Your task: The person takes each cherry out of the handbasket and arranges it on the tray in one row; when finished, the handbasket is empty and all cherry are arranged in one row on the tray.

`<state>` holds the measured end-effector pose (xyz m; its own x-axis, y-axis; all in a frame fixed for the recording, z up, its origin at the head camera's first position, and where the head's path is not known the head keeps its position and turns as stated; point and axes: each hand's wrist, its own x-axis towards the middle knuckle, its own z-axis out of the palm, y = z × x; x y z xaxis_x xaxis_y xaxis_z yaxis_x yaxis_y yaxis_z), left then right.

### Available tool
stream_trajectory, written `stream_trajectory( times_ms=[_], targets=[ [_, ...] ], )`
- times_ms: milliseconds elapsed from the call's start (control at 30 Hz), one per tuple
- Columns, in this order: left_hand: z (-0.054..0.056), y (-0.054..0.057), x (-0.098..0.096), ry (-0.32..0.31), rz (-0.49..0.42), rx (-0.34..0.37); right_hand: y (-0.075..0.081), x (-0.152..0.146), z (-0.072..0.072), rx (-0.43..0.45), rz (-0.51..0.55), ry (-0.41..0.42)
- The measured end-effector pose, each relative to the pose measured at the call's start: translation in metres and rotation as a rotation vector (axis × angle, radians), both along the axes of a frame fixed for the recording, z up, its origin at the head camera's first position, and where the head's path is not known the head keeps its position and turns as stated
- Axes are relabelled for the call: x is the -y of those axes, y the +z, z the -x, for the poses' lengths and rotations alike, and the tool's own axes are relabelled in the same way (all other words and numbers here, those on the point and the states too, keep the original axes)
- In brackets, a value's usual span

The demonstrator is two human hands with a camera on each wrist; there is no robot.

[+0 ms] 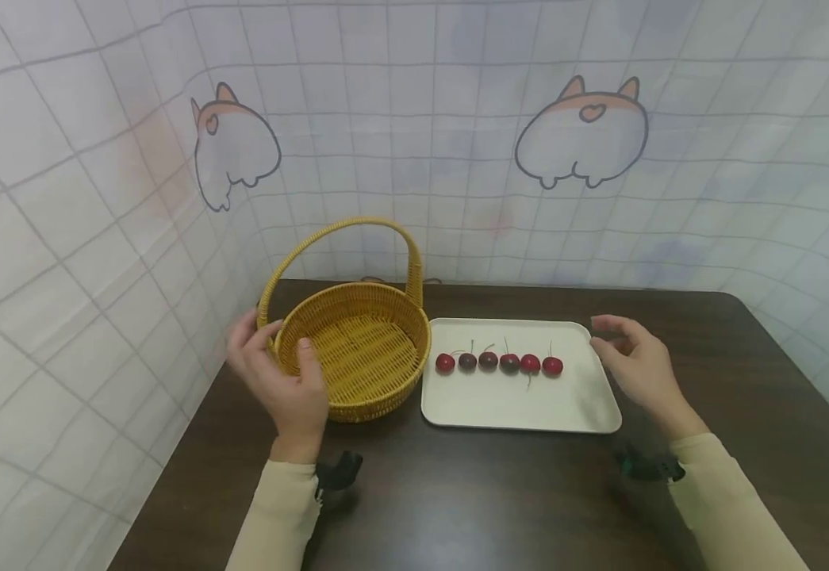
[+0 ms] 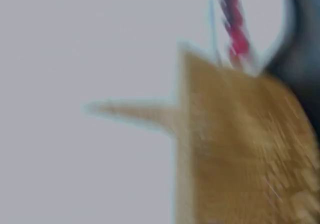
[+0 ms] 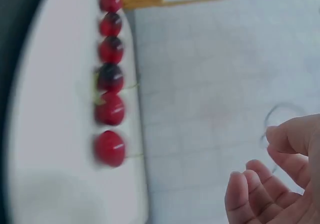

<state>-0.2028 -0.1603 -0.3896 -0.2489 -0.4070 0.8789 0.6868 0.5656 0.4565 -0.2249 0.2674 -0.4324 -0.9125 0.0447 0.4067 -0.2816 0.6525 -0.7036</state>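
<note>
A yellow woven basket [image 1: 357, 349] with a tall arched handle stands at the left on the dark table. My left hand [image 1: 278, 388] is at its left side, fingers loosely bent by the foot of the handle and thumb apart, overlapping the rim in the head view. In the left wrist view the basket [image 2: 245, 144] is blurred and the hand is out of sight. Several dark red cherries [image 1: 489, 362] with stems lie in a row on a white tray [image 1: 521, 408] right of the basket. My right hand [image 1: 639, 365] hovers at the tray's right end, fingers loosely curled, holding nothing.
The dark wooden table [image 1: 500, 500] ends at a grid-patterned cloth [image 1: 471, 159] with cartoon animals, which hangs behind and along the left. The tray's left edge lies close against the basket. A dark strap [image 1: 339, 472] sits at the left wrist.
</note>
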Motion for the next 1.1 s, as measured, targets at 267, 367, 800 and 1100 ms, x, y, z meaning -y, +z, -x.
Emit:
stream_trajectory(
  times_ms=[267, 367, 800, 1100],
  targets=[
    [0.056, 0.038, -0.07, -0.193, 0.821, 0.563, 0.06, 0.024, 0.02, 0.022, -0.257, 0.128],
    [0.081, 0.041, -0.085, -0.173, 1.01, 0.785, 0.074, 0.035, 0.034, 0.13, -0.383, 0.186],
    [0.146, 0.044, -0.117, -0.135, 1.179, 1.023, 0.09, 0.06, 0.09, 0.272, -0.704, 0.149],
    [0.152, 0.045, -0.117, -0.066, 1.19, 1.048, 0.091, 0.067, 0.099, 0.274, -0.776, 0.138]
  ],
)
